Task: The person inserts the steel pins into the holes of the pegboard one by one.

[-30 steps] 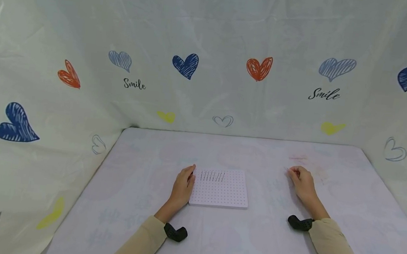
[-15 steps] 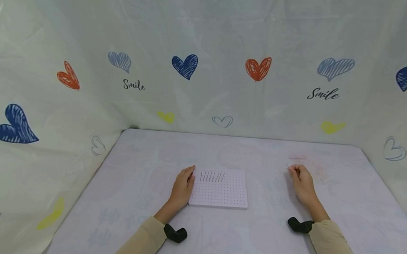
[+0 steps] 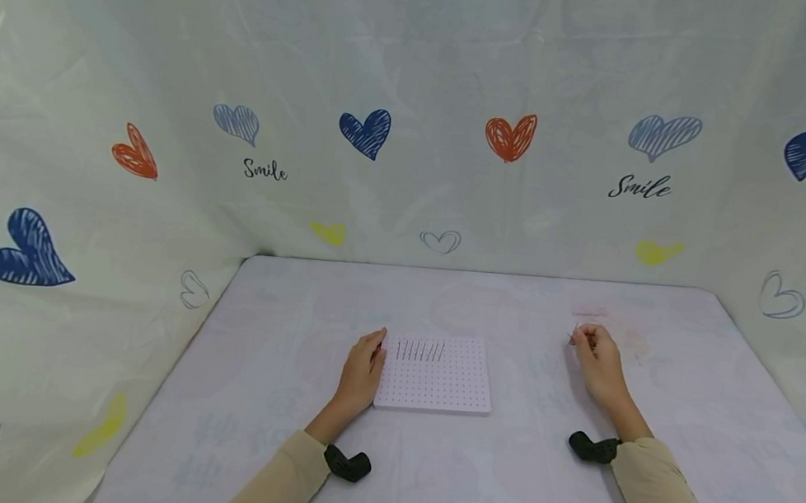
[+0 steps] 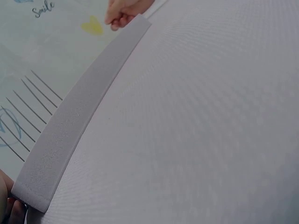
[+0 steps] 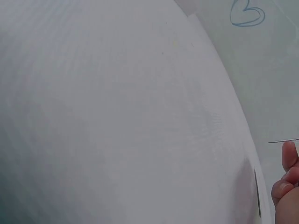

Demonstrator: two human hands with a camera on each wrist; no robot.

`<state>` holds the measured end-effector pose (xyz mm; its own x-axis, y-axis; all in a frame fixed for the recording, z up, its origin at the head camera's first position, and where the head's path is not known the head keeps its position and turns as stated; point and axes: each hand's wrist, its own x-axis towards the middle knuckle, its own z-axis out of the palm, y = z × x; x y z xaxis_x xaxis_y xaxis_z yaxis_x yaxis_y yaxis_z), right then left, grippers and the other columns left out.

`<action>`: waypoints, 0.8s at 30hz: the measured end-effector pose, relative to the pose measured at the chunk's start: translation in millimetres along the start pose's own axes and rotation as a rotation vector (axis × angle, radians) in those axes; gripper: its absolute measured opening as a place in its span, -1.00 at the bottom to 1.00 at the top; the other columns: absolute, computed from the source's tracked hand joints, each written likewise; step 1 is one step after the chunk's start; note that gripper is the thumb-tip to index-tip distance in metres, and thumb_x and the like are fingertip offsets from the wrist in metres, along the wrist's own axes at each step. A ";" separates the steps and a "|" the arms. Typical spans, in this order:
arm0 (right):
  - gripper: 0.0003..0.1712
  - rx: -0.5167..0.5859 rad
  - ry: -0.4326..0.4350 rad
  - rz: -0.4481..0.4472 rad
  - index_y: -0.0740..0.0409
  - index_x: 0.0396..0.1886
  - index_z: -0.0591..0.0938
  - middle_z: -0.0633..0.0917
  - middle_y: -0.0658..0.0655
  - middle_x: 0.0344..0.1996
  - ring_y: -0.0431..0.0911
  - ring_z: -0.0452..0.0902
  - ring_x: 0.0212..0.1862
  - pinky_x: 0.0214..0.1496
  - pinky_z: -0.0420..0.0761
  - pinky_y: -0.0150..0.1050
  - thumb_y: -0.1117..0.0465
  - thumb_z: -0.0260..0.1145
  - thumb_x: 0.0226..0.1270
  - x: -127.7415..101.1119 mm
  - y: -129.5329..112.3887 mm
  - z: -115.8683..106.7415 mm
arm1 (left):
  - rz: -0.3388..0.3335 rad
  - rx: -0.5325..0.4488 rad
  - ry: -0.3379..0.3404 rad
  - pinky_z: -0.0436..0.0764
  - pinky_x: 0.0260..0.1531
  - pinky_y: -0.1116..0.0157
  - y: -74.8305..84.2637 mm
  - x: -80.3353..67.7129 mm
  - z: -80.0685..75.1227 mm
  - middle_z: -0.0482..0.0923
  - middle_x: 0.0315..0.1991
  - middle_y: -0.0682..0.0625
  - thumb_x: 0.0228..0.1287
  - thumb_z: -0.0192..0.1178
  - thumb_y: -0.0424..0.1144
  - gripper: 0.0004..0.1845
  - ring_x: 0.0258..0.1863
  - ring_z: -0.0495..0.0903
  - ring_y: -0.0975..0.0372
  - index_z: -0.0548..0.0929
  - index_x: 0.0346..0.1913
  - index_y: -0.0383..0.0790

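Note:
A white pegboard [image 3: 436, 384] dotted with small holes lies on the table, with several thin dark needles [image 3: 422, 350] standing in a row near its far edge. My left hand [image 3: 361, 371] rests along the board's left side, thumb and fingers against the edge; in the left wrist view only bits of its fingers [image 4: 5, 189] show at the board's end. Off to the right, my right hand [image 3: 599, 363] pinches one thin needle [image 5: 282, 140] between thumb and fingertips, just above the table. Another dark needle [image 5: 257, 192] lies on the table near that hand.
The white table [image 3: 292, 305] has faint reddish marks on its top near the right hand. Behind it hangs a pale curtain [image 3: 425, 55] printed with hearts and "Smile". Each wrist bears a black camera band [image 3: 347, 464].
The needle in my right fingertips has come into clearer sight and stands more upright, and the fingers have shifted very slightly. My left hand and the pegboard stay where they were.

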<state>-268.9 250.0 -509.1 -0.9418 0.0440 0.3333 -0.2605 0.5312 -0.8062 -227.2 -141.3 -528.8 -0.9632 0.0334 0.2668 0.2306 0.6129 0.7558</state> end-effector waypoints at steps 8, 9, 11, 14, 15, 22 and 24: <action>-0.75 0.067 0.006 -0.010 0.46 -0.17 0.48 0.62 0.33 -0.31 -0.23 0.32 -0.42 -0.48 0.35 -0.43 0.28 0.06 0.57 -0.2 0.7 3.6 | 0.007 -0.002 0.010 0.34 0.29 -0.04 -0.6 0.0 1.0 0.36 0.34 -0.30 0.56 -0.05 -0.38 -0.55 0.32 0.34 -0.11 0.34 0.42 -0.43; -0.76 0.070 0.008 -0.010 0.45 -0.17 0.49 0.62 0.33 -0.31 -0.24 0.32 -0.43 -0.49 0.35 -0.43 0.28 0.07 0.56 0.0 0.8 4.0 | 0.008 -0.006 0.010 0.34 0.30 -0.04 -0.3 0.0 0.9 0.36 0.34 -0.30 0.56 -0.05 -0.38 -0.55 0.32 0.34 -0.11 0.34 0.42 -0.43; -0.79 0.078 0.015 -0.012 0.44 -0.19 0.50 0.63 0.33 -0.34 -0.24 0.33 -0.44 -0.50 0.35 -0.43 0.31 0.10 0.53 0.4 0.9 5.1 | 0.012 -0.008 0.011 0.34 0.30 -0.04 -0.4 0.4 0.8 0.36 0.34 -0.30 0.56 -0.05 -0.38 -0.55 0.32 0.34 -0.11 0.34 0.42 -0.43; -0.85 0.087 0.025 -0.016 0.43 -0.22 0.52 0.65 0.33 -0.37 -0.27 0.34 -0.47 -0.52 0.35 -0.45 0.36 0.14 0.48 1.1 0.3 7.5 | 0.013 -0.012 0.012 0.34 0.30 -0.04 -0.8 1.3 1.0 0.36 0.34 -0.30 0.56 -0.06 -0.37 -0.55 0.32 0.33 -0.11 0.34 0.42 -0.43; -0.88 0.087 0.027 -0.021 0.43 -0.24 0.52 0.66 0.33 -0.38 -0.28 0.34 -0.48 -0.53 0.35 -0.45 0.38 0.15 0.47 1.2 -0.3 8.4 | 0.015 -0.012 0.013 0.34 0.30 -0.04 -0.8 1.4 0.9 0.36 0.34 -0.30 0.56 -0.06 -0.37 -0.55 0.32 0.34 -0.11 0.34 0.42 -0.43; -0.94 0.164 0.021 -0.063 0.54 -0.28 0.51 0.66 0.48 -0.42 -0.19 0.45 -0.47 -0.52 0.36 -0.47 0.53 0.17 0.38 -2.8 -24.7 12.4 | 0.011 -0.007 0.012 0.34 0.30 -0.04 -1.6 1.8 1.2 0.36 0.34 -0.30 0.56 -0.05 -0.37 -0.55 0.32 0.34 -0.12 0.35 0.41 -0.43; -0.94 0.184 0.014 -0.064 0.55 -0.28 0.52 0.66 0.51 -0.41 -0.15 0.46 -0.46 -0.50 0.37 -0.48 0.54 0.18 0.37 -4.9 -34.3 12.6 | 0.007 -0.003 0.011 0.34 0.30 -0.04 -1.7 1.7 1.3 0.36 0.34 -0.30 0.56 -0.05 -0.37 -0.55 0.33 0.33 -0.11 0.35 0.42 -0.43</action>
<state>-258.0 221.0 -489.2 -0.9195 0.0273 0.3922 -0.3553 0.3697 -0.8586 -229.5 -141.2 -530.5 -0.9600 0.0292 0.2783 0.2377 0.6102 0.7557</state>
